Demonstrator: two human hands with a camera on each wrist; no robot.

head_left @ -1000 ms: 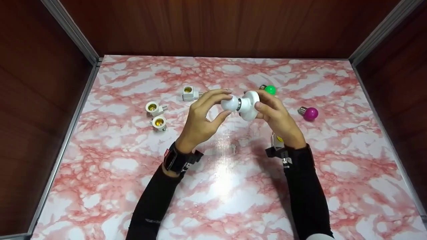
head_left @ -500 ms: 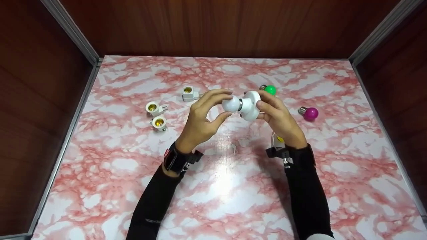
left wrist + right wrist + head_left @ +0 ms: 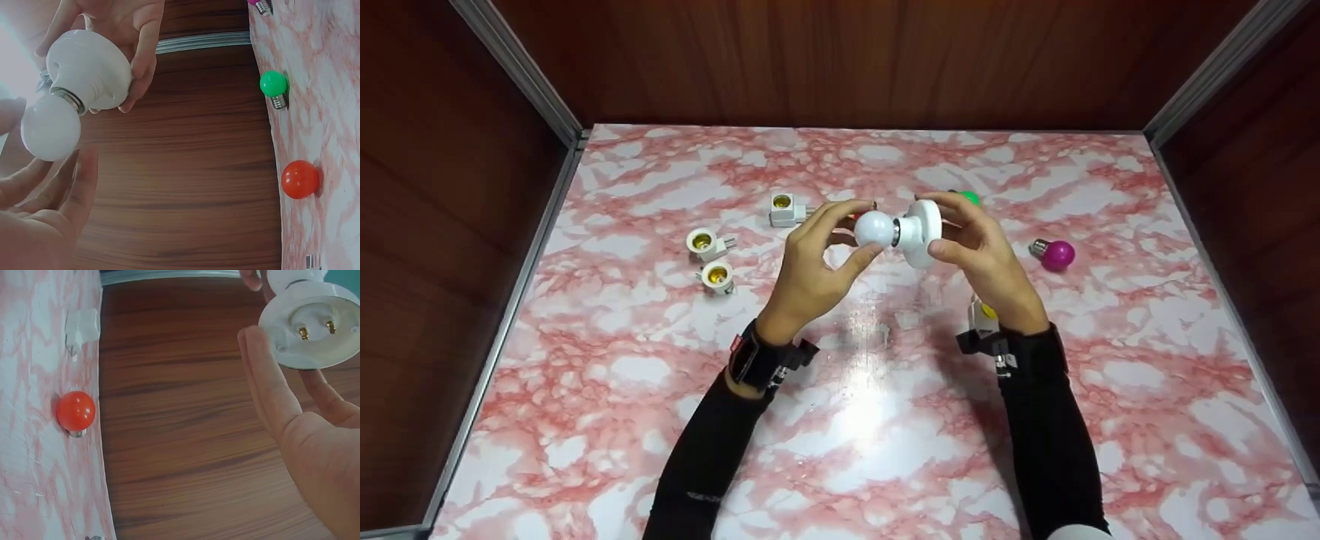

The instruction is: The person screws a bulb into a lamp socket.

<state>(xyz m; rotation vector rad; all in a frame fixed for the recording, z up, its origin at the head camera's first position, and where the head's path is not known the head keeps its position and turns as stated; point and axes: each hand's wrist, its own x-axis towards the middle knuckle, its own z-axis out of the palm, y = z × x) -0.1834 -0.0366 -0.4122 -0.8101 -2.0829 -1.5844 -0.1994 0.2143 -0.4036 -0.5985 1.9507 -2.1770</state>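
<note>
A white light bulb (image 3: 874, 228) sits with its metal collar in the neck of a white round-based lamp holder (image 3: 928, 225), both held above the table. My left hand (image 3: 817, 270) has its thumb and fingers around the bulb's globe. With its fingers and thumb at the rim of the disc base, my right hand (image 3: 986, 262) holds the lamp holder. Two brass contacts show on the underside of the lamp holder (image 3: 315, 329) in the right wrist view. The collar of the bulb (image 3: 50, 128) is partly visible at the neck in the left wrist view.
Plug-in sockets (image 3: 787, 210) lie to the left on the marbled table (image 3: 607, 450). A green bulb (image 3: 970, 198), a magenta bulb (image 3: 1058, 256) and a red bulb (image 3: 300, 179) lie about. A yellow-topped white piece (image 3: 984, 316) is partly under the right wrist. Wooden panels (image 3: 840, 60) surround the table.
The bulb and lamp holder have shifted slightly left and tilted. My right fingers have spread and moved up the disc, covering more of the green bulb. My left fingers have shifted on the globe.
</note>
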